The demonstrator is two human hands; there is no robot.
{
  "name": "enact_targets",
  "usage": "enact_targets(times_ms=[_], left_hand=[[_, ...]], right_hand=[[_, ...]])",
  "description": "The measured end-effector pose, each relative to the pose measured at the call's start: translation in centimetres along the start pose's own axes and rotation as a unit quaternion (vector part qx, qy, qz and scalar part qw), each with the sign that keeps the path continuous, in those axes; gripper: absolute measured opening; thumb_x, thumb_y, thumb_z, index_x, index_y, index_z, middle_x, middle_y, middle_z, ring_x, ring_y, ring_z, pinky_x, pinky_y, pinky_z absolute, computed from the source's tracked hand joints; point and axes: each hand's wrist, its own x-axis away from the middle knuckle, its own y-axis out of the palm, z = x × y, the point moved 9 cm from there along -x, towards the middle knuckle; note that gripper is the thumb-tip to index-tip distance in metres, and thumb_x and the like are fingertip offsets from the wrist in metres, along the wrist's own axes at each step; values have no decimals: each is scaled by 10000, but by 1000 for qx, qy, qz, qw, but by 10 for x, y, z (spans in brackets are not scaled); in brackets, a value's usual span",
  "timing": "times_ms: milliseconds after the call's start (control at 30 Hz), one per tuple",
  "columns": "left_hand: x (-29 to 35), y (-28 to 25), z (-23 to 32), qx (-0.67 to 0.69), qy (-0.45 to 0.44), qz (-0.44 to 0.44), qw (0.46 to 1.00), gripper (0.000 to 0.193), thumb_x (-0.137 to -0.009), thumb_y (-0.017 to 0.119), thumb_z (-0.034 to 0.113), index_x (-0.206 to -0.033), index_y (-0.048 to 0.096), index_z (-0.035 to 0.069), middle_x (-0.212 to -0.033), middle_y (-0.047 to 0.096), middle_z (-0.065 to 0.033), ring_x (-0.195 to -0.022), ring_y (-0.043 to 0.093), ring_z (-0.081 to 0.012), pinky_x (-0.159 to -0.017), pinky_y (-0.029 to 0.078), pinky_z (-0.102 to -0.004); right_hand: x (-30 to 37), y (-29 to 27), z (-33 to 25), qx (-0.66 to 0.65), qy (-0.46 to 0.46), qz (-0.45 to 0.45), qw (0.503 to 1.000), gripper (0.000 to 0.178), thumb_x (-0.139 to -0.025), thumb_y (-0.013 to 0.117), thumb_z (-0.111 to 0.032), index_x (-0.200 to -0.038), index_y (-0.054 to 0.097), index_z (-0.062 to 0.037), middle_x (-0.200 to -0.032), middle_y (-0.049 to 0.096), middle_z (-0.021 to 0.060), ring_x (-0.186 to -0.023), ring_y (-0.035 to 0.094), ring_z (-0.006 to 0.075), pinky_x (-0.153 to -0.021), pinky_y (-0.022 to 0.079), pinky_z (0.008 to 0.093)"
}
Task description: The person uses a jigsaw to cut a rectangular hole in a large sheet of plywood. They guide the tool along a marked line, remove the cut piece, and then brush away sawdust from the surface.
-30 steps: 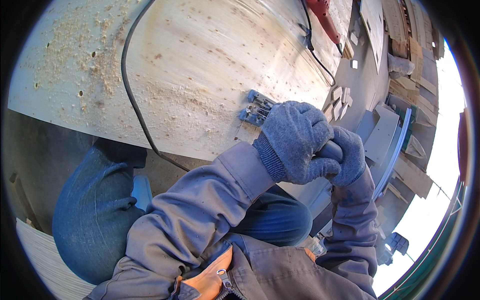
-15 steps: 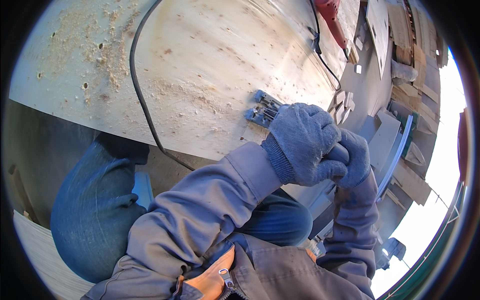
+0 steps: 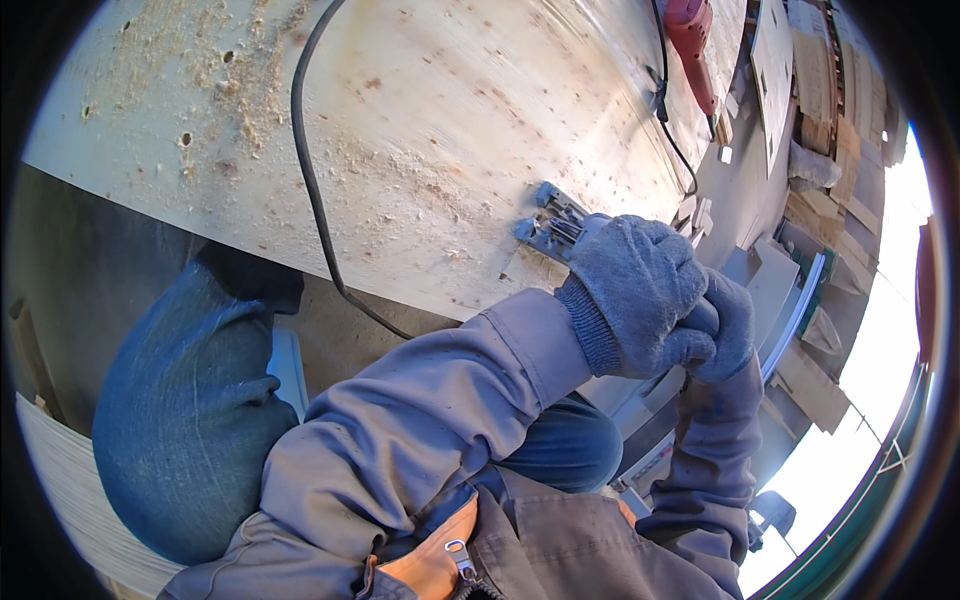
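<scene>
**Gloved fingers closed on a power tool at the near edge of a plywood sheet**

Fingers (image 3: 690, 345) of the left hand (image 3: 640, 295): grey knit glove, curled fully shut over the body of a hand-held power tool, which they hide almost entirely. Right hand (image 3: 728, 328): same glove, tucked just beside and partly behind the left, fingers bent round the same tool; how tightly they close cannot be told.

Power tool: only its grey metal base plate (image 3: 553, 225) shows, lying flat on the plywood sheet (image 3: 430, 130), just far-left of the left glove and close to the sheet's near edge.

Change since the earlier frames: the base plate and both gloves now sit further right and slightly lower in view, and the plate stands clearer of the gloves. The head has also shifted, so part of this is camera movement. Judged from that, the tool is being worked along the near edge, both hands keeping their grip throughout.

Surroundings:
- Black cable (image 3: 310, 190), running from the far edge across the sheet and off its near edge.
- Sawdust (image 3: 250, 90), scattered on the far-left part of the sheet.
- Red power tool (image 3: 692, 45), far right on the sheet, well apart from the hands.
- Timber offcuts (image 3: 830, 100), stacked beyond the sheet to the right.
- Knee in blue denim (image 3: 180, 420), near left, below the sheet.
</scene>
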Motion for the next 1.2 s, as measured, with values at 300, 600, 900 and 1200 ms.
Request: enact_targets(times_ms=[300,600,900,1200], left_hand=[[5,-4,5,25,30,45,998,569,-702,864,557,-977,707,84,-926,663,-98,-853,672,-313,-760,527,-489],[5,1,8,32,37,41,998,548,-725,862,545,-992,708,93,-934,648,-95,-865,663,-308,-750,523,-483],[5,7,7,46,29,25,998,535,-725,885,507,-1005,696,93,-958,649,-109,-877,655,-318,-774,521,-480],[11,12,3,65,29,37,997,555,-725,888,508,-1053,683,111,-1014,626,-103,-939,640,-308,-826,501,-492]], right_hand=[[10,4,10,-35,54,-9,998,459,-727,924,-321,-1019,734,-21,-925,748,141,-838,764,277,-742,592,380],[18,4,15,-11,9,-33,999,496,-678,944,-293,-1061,738,-55,-974,768,123,-868,770,269,-772,602,374],[20,3,10,0,26,-31,999,489,-645,944,-261,-1032,733,-50,-941,751,133,-832,761,288,-743,597,378],[17,3,11,6,17,-22,1000,424,-668,929,-221,-991,728,-35,-874,725,136,-765,746,305,-689,587,376]])
